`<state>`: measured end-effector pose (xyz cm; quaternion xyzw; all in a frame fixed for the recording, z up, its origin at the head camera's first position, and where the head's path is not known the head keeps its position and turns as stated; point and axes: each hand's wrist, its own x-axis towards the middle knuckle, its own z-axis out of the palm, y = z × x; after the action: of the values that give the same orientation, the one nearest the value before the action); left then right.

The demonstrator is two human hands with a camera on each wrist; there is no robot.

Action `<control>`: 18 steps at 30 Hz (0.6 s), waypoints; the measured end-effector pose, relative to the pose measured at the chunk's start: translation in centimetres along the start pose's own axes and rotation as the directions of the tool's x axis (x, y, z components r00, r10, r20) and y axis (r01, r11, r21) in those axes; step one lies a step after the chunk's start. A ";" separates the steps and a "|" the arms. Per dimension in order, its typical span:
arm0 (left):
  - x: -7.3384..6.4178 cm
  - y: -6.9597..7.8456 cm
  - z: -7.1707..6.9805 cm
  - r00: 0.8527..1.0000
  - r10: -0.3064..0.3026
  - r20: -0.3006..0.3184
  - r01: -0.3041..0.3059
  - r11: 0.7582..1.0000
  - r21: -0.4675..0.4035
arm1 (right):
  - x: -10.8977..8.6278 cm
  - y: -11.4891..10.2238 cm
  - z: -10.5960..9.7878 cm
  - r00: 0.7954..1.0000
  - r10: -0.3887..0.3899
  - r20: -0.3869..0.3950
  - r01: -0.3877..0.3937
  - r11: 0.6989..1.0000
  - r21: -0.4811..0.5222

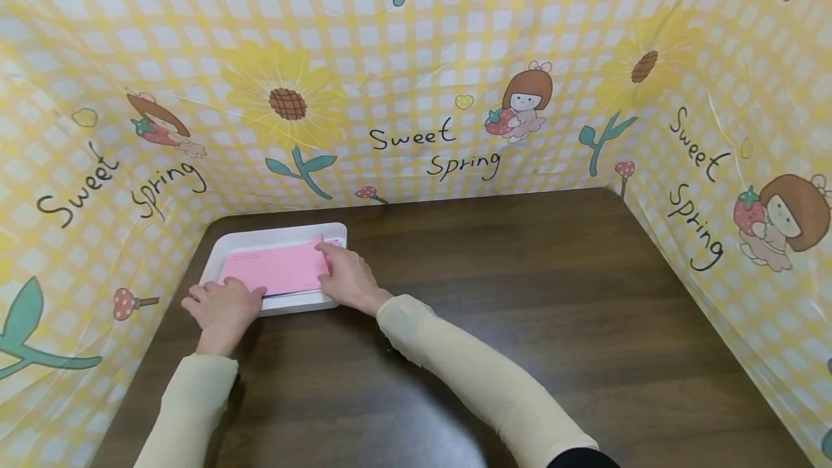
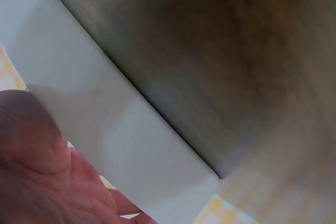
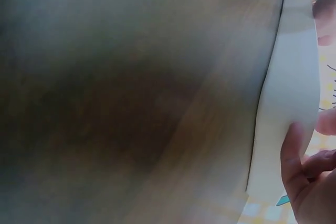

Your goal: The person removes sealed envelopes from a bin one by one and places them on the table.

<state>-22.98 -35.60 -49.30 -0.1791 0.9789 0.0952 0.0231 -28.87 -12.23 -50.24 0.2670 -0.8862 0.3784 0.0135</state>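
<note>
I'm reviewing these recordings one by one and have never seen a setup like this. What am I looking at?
There is no machine: a person works bare-handed. The widest picture comes from a camera worn on the head; the other two come from cameras worn on the wrists, each showing its own hand beside the tray's side wall.

On a dark brown table stands a white tray, with flat pink paper inside. The left hand rests at the tray's near left corner, fingers spread. The right hand is at the paper's right end; whether it pinches the paper is unclear. A patterned sheet surrounds the table.
</note>
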 end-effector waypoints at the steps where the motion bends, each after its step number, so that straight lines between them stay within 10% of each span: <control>1: 0.0 0.0 0.0 1.000 0.001 0.000 -0.001 1.000 0.000 | 0.1 0.0 0.0 1.000 0.006 -0.007 -0.006 1.000 0.015; 18: -0.2 -0.3 -0.2 1.000 0.009 0.016 -0.009 1.000 -0.003 | 0.3 -0.7 -0.3 0.991 0.132 0.016 -0.133 0.991 0.035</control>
<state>-22.68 -35.87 -49.18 -0.1740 0.9794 0.0981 0.0302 -28.83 -12.62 -49.48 0.2103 -0.8951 0.3926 -0.0225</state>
